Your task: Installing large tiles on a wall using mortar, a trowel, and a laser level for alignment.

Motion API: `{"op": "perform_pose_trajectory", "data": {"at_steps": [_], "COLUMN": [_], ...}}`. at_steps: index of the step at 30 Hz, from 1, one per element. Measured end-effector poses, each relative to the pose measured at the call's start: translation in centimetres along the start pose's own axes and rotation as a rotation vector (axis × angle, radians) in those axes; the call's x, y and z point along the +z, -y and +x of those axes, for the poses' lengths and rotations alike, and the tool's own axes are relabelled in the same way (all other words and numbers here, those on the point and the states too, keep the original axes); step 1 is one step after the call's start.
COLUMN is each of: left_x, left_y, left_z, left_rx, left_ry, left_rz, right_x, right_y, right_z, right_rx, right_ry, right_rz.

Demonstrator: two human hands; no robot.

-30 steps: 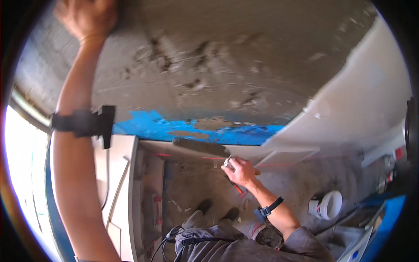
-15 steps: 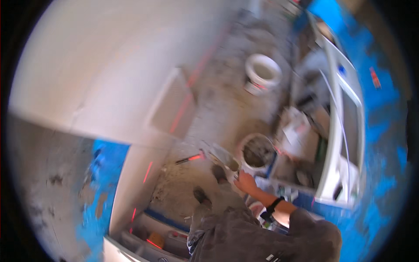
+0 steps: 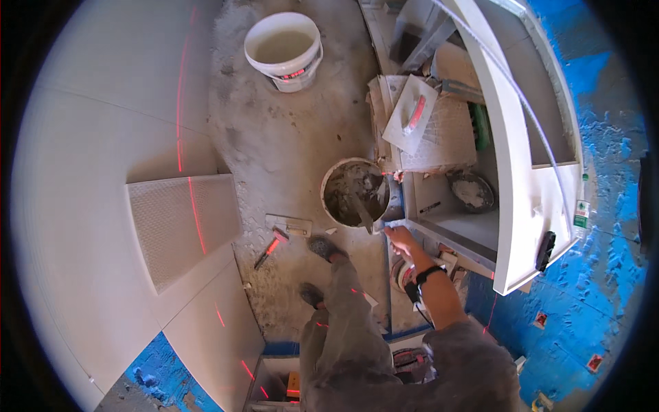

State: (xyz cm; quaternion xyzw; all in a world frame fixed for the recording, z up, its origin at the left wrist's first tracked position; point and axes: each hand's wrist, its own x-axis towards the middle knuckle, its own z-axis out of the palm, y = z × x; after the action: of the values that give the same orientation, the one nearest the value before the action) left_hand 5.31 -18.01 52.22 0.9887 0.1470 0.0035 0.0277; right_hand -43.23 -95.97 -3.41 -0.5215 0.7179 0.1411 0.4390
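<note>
My right hand [image 3: 401, 242], with a dark band on its wrist, is closed round the handle of a trowel [image 3: 360, 208]. The trowel's mortar-smeared blade reaches over the near rim into a bucket of grey mortar [image 3: 324, 194]. How deep the tip sits in the mix is hard to make out. My left hand is out of view. Left of the bucket, a flat float [image 3: 291, 225] and a hammer with a red head [image 3: 270, 248] lie on the dusty floor.
A tile with a textured back [image 3: 182, 230] leans at the left wall. Farther off stands a large white bucket [image 3: 283, 69]. On the right, a board with a red handle [image 3: 410, 115] rests on a carton, near a black bowl of powder [image 3: 471, 191] and a white frame [image 3: 509, 137].
My right hand has brought the trowel from beside the mortar bucket to over its rim, blade inside. The whole view has turned and is sharper now.
</note>
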Motion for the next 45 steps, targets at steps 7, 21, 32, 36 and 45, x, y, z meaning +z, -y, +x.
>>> {"op": "perform_pose_trajectory", "data": {"at_steps": [7, 21, 32, 36, 45], "left_x": [8.9, 9.6, 8.8, 6.6, 0.4], "left_y": [-6.2, -9.5, -7.4, -5.2, 1.9], "left_z": [-5.5, -4.5, -3.3, -3.6, -1.9], "left_rx": [0.212, 0.256, 0.244, 0.219, 0.205], "left_ry": [0.261, 0.366, 0.310, 0.286, 0.098], "left_rz": [0.398, 0.459, 0.631, 0.638, 0.622], "right_x": [-2.8, -2.1, 3.4, 7.1, 1.4], "right_y": [6.7, 11.7, 9.0, 11.1, 6.0], "right_z": [5.5, 8.1, 8.1, 8.5, 5.3], "right_rx": [-0.138, 0.024, 0.006, -0.030, 0.022], "right_ry": [0.099, 0.474, 0.057, 0.132, 0.447], "right_rz": [-0.591, -0.663, -0.422, -0.436, 0.368]}}
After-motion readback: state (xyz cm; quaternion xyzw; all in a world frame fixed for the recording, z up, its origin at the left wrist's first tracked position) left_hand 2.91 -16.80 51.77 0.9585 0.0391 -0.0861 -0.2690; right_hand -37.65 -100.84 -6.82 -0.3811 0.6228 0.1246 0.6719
